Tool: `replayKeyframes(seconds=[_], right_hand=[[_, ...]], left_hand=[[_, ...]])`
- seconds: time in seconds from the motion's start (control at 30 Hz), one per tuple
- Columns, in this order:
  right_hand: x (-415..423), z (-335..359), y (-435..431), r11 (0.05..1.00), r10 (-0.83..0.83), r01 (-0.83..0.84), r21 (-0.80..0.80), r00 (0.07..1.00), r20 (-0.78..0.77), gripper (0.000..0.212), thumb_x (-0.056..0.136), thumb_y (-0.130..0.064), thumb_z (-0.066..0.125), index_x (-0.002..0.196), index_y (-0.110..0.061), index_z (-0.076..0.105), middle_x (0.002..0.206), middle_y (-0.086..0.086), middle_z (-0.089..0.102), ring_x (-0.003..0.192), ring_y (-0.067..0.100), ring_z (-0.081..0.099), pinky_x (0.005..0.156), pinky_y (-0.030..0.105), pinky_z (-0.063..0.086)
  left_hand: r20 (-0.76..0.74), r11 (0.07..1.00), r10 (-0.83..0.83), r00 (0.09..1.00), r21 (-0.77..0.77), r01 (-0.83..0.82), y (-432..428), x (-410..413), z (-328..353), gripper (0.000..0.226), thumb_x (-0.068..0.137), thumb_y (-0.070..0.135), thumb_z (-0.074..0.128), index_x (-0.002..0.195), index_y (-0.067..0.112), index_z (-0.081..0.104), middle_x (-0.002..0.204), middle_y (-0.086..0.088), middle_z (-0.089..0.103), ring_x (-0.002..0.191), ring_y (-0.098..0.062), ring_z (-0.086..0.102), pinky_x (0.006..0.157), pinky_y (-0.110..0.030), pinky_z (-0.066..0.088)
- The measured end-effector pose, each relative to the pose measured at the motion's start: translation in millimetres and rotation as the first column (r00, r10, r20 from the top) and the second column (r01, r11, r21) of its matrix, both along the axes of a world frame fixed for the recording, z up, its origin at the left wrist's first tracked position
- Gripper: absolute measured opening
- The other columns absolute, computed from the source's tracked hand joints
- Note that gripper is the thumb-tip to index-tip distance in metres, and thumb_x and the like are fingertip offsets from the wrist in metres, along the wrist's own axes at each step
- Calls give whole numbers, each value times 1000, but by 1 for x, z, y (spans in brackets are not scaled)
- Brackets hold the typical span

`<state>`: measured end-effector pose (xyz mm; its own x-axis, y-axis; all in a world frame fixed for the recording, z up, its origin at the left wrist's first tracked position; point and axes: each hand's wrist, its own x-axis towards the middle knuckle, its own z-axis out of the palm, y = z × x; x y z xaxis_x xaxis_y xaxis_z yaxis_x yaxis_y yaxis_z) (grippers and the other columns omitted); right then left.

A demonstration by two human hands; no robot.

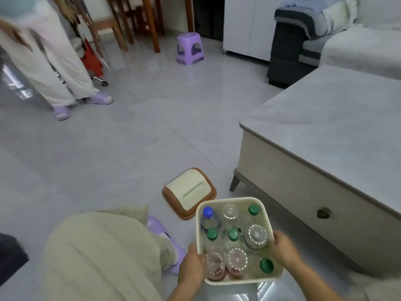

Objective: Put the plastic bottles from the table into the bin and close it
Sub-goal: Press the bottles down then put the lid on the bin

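A cream square bin [232, 200] stands on the floor at the bottom centre, open at the top. Several clear plastic bottles [255, 235] stand packed inside it, some with green caps, one with a blue cap [207, 211]. My left hand [192, 267] grips the bin's left wall near its front corner. On the right rim my right hand [283, 246] holds the bin. The bin's lid [189, 192], cream with a brown frame, lies on the floor just behind the bin, to its left.
A low grey-topped table [321, 131] stands to the right of the bin. My knee and a purple slipper [167, 235] are left of it. Another person [50, 61] stands at the far left. A purple stool [190, 47], chairs and a sofa [347, 40] are at the back.
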<state>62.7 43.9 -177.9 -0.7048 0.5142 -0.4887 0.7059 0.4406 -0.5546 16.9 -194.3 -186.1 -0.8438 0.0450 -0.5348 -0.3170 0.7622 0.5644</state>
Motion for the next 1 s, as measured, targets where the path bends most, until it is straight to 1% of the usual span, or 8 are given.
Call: replayKeyframes(seconds=[0.17, 0.3, 0.4, 0.5, 0.6, 0.67, 0.77, 1.0], right_hand=[[-26, -25, -6, 991, 36, -43, -129, 998, -55, 42, 74, -16, 51, 113, -29, 60, 107, -1, 69, 95, 19, 63, 89, 38, 50], [-62, -17, -13, 982, -103, 88, -168, 991, -82, 41, 87, -1, 42, 117, -26, 54, 106, 4, 63, 95, 25, 57, 92, 41, 43], [-91, -25, -15, 986, -153, 146, -78, 983, -98, 37, 92, -9, 40, 124, -24, 52, 111, 11, 65, 95, 32, 58, 87, 41, 45], [-107, -35, -18, 987, -148, 152, 48, 986, -72, 35, 95, -21, 40, 129, -25, 49, 110, 19, 67, 96, 41, 60, 78, 42, 45], [-110, -40, -20, 983, -148, 155, 102, 986, -80, 37, 96, -25, 40, 132, -29, 47, 110, 21, 67, 98, 44, 60, 78, 44, 46], [-110, -43, -18, 982, -147, 157, 104, 984, -100, 37, 95, -26, 42, 132, -30, 48, 115, 17, 67, 102, 41, 60, 82, 46, 47], [-110, -44, -15, 983, -135, 145, 111, 986, -97, 36, 95, -32, 41, 131, -36, 48, 118, 14, 66, 103, 40, 60, 84, 45, 47], [-113, -36, -21, 982, -91, 105, 158, 992, -90, 38, 97, -27, 39, 134, -30, 47, 114, 18, 67, 98, 42, 62, 77, 45, 48]], left_hand=[[18, 993, 40, 999, 106, -42, -19, -22, -14, 19, 89, 15, 44, 105, 5, 49, 96, -19, 61, 84, -28, 54, 67, -26, 31], [44, 984, -39, 998, 173, 31, -20, -60, -2, 16, 89, 9, 45, 79, 20, 40, 77, -1, 52, 77, -19, 58, 61, -21, 36], [129, 979, -119, 984, 181, 94, -28, -108, 4, 23, 92, 19, 46, 69, 18, 48, 71, 2, 56, 62, -9, 54, 56, -17, 42], [55, 996, -25, 998, 82, 21, -41, -166, -2, 44, 93, 44, 41, 86, 6, 60, 92, -10, 67, 87, -28, 63, 80, -35, 50], [-78, 1000, 7, 997, -15, -8, -45, -227, -12, 28, 93, 36, 45, 79, 13, 54, 83, -4, 60, 87, -28, 59, 75, -33, 43], [-115, 999, -19, 993, -38, 14, -40, -267, -24, 21, 90, 31, 50, 92, 12, 58, 95, -6, 64, 99, -29, 61, 84, -33, 45], [-95, 985, -124, 988, -133, 111, -32, -312, -51, 43, 88, 34, 55, 122, 8, 52, 125, -12, 58, 116, -30, 54, 97, -37, 43], [57, 828, -470, 881, -317, 463, -9, -339, -113, 92, 75, 51, 67, 146, 13, 21, 153, -9, 29, 140, -28, 28, 114, -46, 29]])
